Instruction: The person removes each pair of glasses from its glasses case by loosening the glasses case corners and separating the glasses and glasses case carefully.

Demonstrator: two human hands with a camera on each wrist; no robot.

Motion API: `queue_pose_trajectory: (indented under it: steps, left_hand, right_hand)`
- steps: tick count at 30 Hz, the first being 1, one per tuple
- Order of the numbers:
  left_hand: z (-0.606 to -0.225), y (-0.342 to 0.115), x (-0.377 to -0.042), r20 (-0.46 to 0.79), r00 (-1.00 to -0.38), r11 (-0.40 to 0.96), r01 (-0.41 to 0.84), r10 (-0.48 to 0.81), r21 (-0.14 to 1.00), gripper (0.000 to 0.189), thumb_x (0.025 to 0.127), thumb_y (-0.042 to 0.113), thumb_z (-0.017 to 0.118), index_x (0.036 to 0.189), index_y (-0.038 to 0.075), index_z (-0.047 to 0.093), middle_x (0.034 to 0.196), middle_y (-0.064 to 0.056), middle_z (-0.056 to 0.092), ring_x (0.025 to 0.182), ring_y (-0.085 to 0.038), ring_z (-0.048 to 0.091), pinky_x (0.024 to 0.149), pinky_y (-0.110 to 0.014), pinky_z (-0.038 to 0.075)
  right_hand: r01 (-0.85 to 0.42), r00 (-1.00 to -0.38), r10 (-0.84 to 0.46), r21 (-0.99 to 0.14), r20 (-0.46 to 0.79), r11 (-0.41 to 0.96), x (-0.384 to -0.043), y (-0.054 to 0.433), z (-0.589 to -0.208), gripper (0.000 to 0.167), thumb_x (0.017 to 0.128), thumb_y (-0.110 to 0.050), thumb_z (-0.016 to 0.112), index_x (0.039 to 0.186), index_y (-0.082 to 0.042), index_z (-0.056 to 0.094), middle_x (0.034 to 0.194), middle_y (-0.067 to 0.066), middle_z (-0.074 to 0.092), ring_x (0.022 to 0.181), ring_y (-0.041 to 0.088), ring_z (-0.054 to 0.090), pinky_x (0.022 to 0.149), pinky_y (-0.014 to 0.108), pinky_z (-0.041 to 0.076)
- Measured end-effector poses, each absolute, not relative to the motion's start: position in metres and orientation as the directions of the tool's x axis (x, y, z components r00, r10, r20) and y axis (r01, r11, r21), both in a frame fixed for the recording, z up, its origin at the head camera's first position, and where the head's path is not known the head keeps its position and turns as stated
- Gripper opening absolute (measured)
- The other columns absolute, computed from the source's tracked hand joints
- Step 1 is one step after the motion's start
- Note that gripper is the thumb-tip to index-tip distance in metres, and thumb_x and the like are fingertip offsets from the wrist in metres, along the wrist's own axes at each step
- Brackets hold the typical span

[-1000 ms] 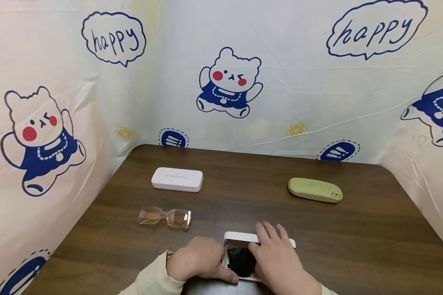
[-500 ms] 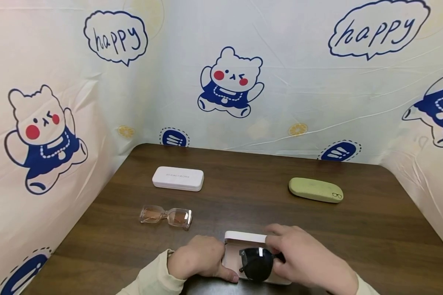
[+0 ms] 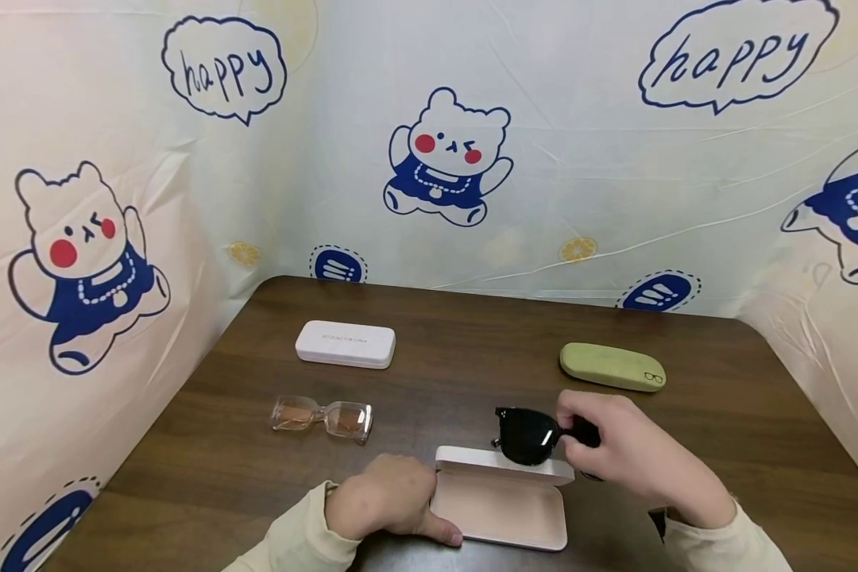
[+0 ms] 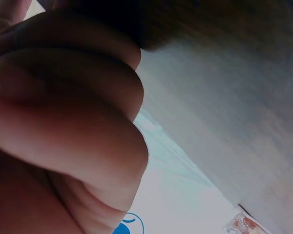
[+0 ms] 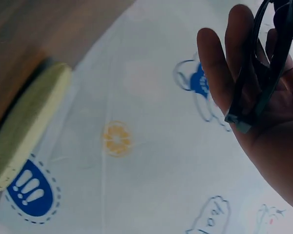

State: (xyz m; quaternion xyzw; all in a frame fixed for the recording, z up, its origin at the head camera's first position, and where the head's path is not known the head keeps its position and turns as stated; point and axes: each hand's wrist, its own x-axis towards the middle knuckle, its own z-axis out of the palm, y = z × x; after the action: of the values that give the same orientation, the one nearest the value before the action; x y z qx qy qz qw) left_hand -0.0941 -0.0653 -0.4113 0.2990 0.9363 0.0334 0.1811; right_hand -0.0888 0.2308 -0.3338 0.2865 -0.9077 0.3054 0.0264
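Observation:
My right hand (image 3: 625,445) pinches a pair of black sunglasses (image 3: 527,437) near the middle, thumb and forefinger at the bridge. The sunglasses are raised above the lid of an open white glasses case (image 3: 496,508), whose pale pink inside holds nothing. In the right wrist view, dark frame parts (image 5: 266,83) cross in front of the palm. My left hand (image 3: 393,496) holds the case's left end, the thumb lying along its front corner; the fingers behind are hidden in the head view. Curled fingers (image 4: 88,107) fill the left wrist view.
Clear-framed glasses with orange-tinted lenses (image 3: 322,419) lie on the brown table (image 3: 443,334) at the left. Behind them rests a closed white glasses case (image 3: 345,345). A closed green glasses case (image 3: 612,367) lies at the back right. A printed cloth (image 3: 579,159) surrounds the table.
The right hand has lifted the sunglasses out of the open white case, moving them up and to the right. The left hand has stayed on the case's left end.

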Motion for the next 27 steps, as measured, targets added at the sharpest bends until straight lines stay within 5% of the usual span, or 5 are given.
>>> queue_pose_trajectory:
  steps: [7, 18, 27]
  left_hand:
    - [-0.412, -0.065, -0.094, -0.331, -0.752, 0.818, 0.558, 0.570, 0.140, 0.065, 0.073, 0.080, 0.068, 0.067, 0.015, 0.059, 0.063, 0.002, 0.054, 0.056, -0.016, 0.051, 0.055, -0.039, 0.047]
    - [-0.411, -0.064, -0.095, -0.338, -0.760, 0.826, 0.551, 0.556, 0.120, 0.066, 0.072, 0.081, 0.068, 0.068, 0.015, 0.060, 0.062, 0.002, 0.053, 0.055, -0.017, 0.051, 0.055, -0.038, 0.047]
    - [-0.411, -0.065, -0.097, -0.352, -0.756, 0.829, 0.546, 0.551, 0.125, 0.066, 0.072, 0.080, 0.068, 0.072, 0.014, 0.063, 0.064, 0.002, 0.055, 0.057, -0.015, 0.052, 0.057, -0.038, 0.048]
  right_hand:
    - [-0.436, -0.888, -0.440, -0.547, 0.133, 0.714, -0.124, 0.228, -0.363, 0.020, 0.082, -0.005, 0.068, 0.082, -0.020, 0.055, 0.070, -0.011, 0.048, 0.060, 0.005, 0.045, 0.056, 0.026, 0.041]
    - [-0.556, -0.809, -0.572, -0.491, 0.136, 0.671, -0.165, 0.195, -0.393, 0.023, 0.085, -0.007, 0.075, 0.079, -0.020, 0.057, 0.087, -0.006, 0.052, 0.077, 0.014, 0.053, 0.069, 0.030, 0.044]
    - [-0.554, -0.789, -0.615, -0.458, 0.021, 0.695, -0.173, 0.179, -0.411, 0.028, 0.082, -0.007, 0.077, 0.073, -0.021, 0.054, 0.093, 0.001, 0.051, 0.082, 0.019, 0.049, 0.072, 0.034, 0.040]
